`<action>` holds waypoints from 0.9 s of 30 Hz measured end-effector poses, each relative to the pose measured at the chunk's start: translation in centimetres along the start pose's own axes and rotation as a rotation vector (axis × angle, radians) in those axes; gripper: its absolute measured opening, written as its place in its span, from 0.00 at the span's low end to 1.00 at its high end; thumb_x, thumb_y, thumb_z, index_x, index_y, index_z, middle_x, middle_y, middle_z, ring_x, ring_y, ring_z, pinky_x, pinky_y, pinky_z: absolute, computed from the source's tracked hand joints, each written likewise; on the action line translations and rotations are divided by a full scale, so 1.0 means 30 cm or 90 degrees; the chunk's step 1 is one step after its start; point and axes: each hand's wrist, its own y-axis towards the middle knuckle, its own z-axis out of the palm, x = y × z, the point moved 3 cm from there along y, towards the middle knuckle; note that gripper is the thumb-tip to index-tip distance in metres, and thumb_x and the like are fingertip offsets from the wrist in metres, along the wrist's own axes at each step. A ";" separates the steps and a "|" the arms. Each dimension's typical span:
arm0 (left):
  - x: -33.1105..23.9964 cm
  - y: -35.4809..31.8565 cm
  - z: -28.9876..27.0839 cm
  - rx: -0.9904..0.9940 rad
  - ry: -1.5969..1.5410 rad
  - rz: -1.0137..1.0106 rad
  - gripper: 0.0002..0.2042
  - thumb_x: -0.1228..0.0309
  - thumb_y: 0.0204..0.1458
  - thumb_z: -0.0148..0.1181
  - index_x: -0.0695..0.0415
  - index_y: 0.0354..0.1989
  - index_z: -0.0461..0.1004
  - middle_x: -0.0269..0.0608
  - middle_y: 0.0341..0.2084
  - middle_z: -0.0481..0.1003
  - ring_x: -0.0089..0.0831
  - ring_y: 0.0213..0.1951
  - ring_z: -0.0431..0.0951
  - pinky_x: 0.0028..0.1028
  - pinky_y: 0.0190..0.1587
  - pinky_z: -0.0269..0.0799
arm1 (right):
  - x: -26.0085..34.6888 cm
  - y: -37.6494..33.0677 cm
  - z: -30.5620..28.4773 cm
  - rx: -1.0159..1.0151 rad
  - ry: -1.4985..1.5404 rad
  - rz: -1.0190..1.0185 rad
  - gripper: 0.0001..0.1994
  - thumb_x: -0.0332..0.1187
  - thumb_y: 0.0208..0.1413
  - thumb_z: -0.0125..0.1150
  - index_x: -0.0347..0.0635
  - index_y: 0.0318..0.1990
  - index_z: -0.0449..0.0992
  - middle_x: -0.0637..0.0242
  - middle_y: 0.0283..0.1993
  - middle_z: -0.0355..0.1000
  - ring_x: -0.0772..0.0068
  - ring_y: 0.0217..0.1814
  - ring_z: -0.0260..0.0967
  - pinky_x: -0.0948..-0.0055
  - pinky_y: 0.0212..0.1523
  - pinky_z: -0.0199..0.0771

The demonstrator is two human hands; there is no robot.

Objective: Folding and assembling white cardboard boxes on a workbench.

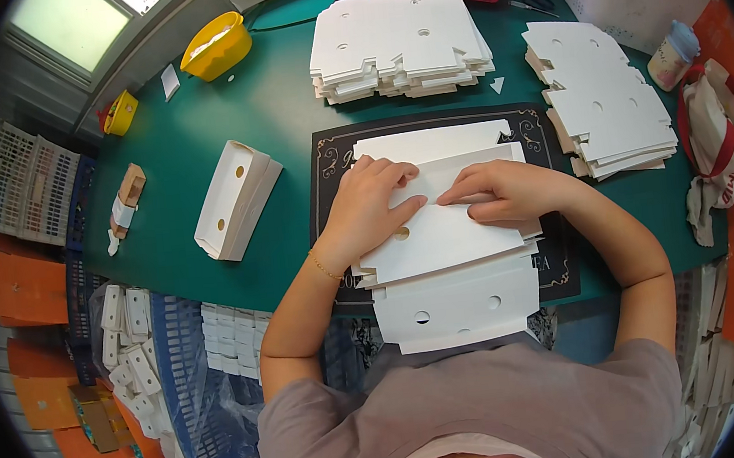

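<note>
The white card blank is laid on a small pile of like blanks on the dark mat, directly in front of the person, on the green surface. Its long axis is set across the body, from left to right, and a raised flap is seen along its far edge.

Both hands are placed on the blank itself, so nothing needs to be reached for. The left hand is spread flat on the left half, just above a round hole, with its fingers slightly apart and pressed down, not closed around anything. The right hand is laid over the right half, its fingers drawn together and pointed leftward along the fold line, pressed onto the card. The fingertips of the two hands are brought almost together near the middle of the far edge. Neither hand is nearer.

A folded white box is left well apart to the left, and flat stacks are kept farther back.
</note>
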 end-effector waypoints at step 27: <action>-0.036 -0.017 -0.012 -0.125 -0.033 0.035 0.06 0.67 0.55 0.63 0.57 0.32 0.81 0.38 0.25 0.79 0.36 0.32 0.76 0.35 0.36 0.72 | 0.122 -0.025 0.014 -0.244 -0.352 0.036 0.11 0.31 0.52 0.66 0.49 0.43 0.84 0.70 0.41 0.71 0.69 0.48 0.67 0.67 0.43 0.63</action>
